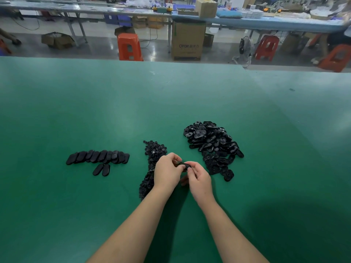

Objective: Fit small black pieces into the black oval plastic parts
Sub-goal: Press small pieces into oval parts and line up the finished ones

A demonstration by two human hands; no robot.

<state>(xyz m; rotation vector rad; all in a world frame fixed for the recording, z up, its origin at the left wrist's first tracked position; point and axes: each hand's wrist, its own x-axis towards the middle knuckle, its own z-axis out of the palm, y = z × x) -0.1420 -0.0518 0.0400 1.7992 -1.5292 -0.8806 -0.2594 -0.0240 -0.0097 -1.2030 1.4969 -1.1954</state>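
1. The green table (pixel 95 114) takes up most of the view. Its wide flat top seems to serve as a sorting surface, with each kind of part kept in its own patch so that stock and finished work do not mix.

2. The heap of oval parts (pixel 211 147) lies at about 2 o'clock from the hands, near the right hand. It looks like the unworked supply, dumped loose because order does not matter there.

3. The pile of small pieces (pixel 152 162) runs in a strip from 11 o'clock down to 8 o'clock of the hands, partly hidden under the left wrist. That probably puts it within easy reach of the left fingers.

4. The row of finished ovals (pixel 97 156) sits at 9 o'clock, well apart from the hands, overlapped like tiles with two more just below. Judging by the neat order, these are done and laid out for counting.

5. The left hand (pixel 167 172) and right hand (pixel 199 179) meet above the table, fingers curled inward.

6. The held oval part (pixel 183 165) is pinched between the fingertips of both hands, one steadying it and the other likely pressing. Whether a small piece is already seated cannot be told.
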